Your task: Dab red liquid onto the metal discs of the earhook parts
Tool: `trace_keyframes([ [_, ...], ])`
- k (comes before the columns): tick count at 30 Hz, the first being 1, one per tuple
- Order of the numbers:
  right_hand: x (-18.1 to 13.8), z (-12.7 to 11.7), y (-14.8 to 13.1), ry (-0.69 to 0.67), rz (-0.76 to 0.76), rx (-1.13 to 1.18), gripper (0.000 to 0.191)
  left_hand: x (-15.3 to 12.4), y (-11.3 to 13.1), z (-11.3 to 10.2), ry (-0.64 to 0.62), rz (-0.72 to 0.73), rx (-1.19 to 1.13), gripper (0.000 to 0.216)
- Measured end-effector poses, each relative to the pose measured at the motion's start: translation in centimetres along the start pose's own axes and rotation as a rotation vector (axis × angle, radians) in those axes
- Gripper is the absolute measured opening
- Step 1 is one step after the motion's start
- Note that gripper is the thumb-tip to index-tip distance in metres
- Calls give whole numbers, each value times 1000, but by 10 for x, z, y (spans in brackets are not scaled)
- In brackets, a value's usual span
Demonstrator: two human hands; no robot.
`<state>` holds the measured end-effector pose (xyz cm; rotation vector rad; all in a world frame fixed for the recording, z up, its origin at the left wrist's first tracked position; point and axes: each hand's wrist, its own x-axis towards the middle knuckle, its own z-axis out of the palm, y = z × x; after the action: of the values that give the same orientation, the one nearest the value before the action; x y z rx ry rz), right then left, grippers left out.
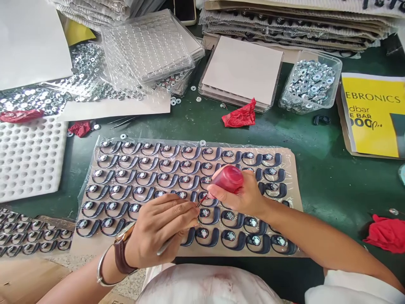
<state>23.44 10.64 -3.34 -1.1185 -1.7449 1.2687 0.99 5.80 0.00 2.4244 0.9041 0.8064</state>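
In the head view, a film-covered cardboard sheet [294, 236] carries rows of dark curved hook-shaped plastic pieces [205, 236], each with a small round silvery disc. My right hand [245, 196] grips a red squeeze bottle [229, 177], tilted so its thin nozzle points down-left at a piece near the sheet's middle. My left hand [163, 221] is closed around a slim metal tool, apparently tweezers [164, 246], whose tip meets the nozzle area. Whether the tip touches the piece I cannot tell. Both hands cover some of the pieces beneath them.
A clear plastic box [338, 74] of metal washers stands back right, beside a yellow printed package [373, 114]. Stacked cards [243, 69], clear trays [148, 46] and loose washers [31, 99] lie behind. A white dimpled tray [31, 160] is left; red crumpled scraps [387, 234] lie around.
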Motion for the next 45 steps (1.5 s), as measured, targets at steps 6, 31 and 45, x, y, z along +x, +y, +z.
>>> trace_keyframes([
  [6,-2,2,4,9,-90,21,26,3,-7,-2,61,-141,-126,23],
  [31,21,-52,-17,-156,154,306,31,2,-1,0,29,81,102,24],
  [45,32,-8,12,16,-7,92,23,3,-9,10,8,175,343,21],
])
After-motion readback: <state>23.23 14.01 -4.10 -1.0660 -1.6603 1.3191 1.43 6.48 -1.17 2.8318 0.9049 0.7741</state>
